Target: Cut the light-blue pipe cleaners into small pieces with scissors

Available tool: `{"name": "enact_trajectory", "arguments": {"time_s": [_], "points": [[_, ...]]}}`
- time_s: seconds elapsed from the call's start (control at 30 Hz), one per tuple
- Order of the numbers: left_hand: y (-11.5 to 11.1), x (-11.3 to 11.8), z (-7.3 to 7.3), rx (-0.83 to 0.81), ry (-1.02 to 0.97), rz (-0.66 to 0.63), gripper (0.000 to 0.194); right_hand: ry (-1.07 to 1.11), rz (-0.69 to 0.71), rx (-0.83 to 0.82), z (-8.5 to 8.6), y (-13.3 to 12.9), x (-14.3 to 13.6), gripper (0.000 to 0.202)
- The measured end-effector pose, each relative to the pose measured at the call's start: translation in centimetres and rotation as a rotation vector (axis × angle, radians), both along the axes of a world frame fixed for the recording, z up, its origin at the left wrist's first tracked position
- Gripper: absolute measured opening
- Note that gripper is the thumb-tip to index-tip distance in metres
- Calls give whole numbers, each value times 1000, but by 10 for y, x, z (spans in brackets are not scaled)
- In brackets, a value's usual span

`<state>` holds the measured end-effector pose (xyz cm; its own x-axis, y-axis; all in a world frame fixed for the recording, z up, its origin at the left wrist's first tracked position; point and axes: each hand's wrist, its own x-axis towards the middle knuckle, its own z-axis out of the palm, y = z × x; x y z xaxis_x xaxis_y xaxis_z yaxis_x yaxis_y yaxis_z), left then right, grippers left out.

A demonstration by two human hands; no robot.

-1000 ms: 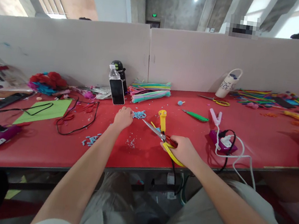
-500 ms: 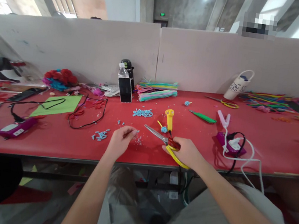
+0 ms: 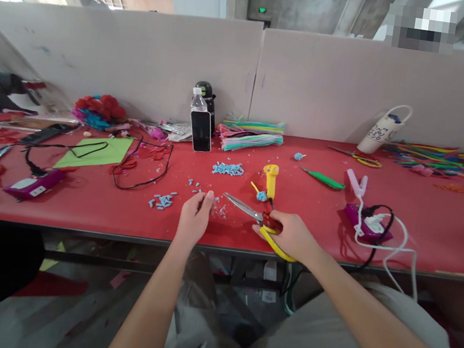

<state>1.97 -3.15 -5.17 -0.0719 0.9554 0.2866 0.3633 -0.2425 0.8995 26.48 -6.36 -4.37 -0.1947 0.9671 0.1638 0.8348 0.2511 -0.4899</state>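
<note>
My right hand (image 3: pixel 292 235) grips a pair of scissors (image 3: pixel 247 208) with red and yellow handles, its blades pointing left and nearly together. Across from the blade tips is my left hand (image 3: pixel 195 218), thumb and fingers pinched; whatever they hold is hidden. Pale crumbs (image 3: pixel 221 212) lie on the red table between the hands. To the left of my left hand is a loose group of short blue pieces (image 3: pixel 163 201), and a larger heap of blue pieces (image 3: pixel 228 169) lies farther back. A blue fuzzy ball (image 3: pixel 261 196) on a yellow stem rests beside a yellow glue gun (image 3: pixel 271 181).
A phone (image 3: pixel 201 132) leans on bottles behind a bundle of pipe cleaners (image 3: pixel 252 137). To the right lie a green-handled tool (image 3: pixel 326 180), other scissors (image 3: pixel 367 160) and a purple power strip (image 3: pixel 367 225) with cables. Leftward are a black cable (image 3: pixel 169 159) and another purple strip (image 3: pixel 34 183).
My left hand has turned more upright, its fingertips now pointing up and hiding the small piece seen at them before. The scissors stay in my right hand. The whole view has shifted slightly.
</note>
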Motion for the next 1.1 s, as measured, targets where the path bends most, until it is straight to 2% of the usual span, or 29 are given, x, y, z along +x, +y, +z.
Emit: {"name": "enact_trajectory", "arguments": {"time_s": [0.17, 0.33, 0.47, 0.77, 1.1], "points": [[2, 13, 4, -14, -113, 40, 42, 7, -2, 19, -1, -3, -4, 36], [3, 24, 2, -13, -195, 17, 43, 3, -4, 7, -1, -3, -5, 36], [2, 24, 0, 6, -158, -2, 42, 11, -10, 9, -1, -2, -4, 35], [2, 7, 3, 62, 46, -33, 39, -26, 8, -35, -1, 2, 9, 37], [0, 6, -2, 47, 88, -46, 39, -63, 14, -32, -5, 4, 8, 30]]}}
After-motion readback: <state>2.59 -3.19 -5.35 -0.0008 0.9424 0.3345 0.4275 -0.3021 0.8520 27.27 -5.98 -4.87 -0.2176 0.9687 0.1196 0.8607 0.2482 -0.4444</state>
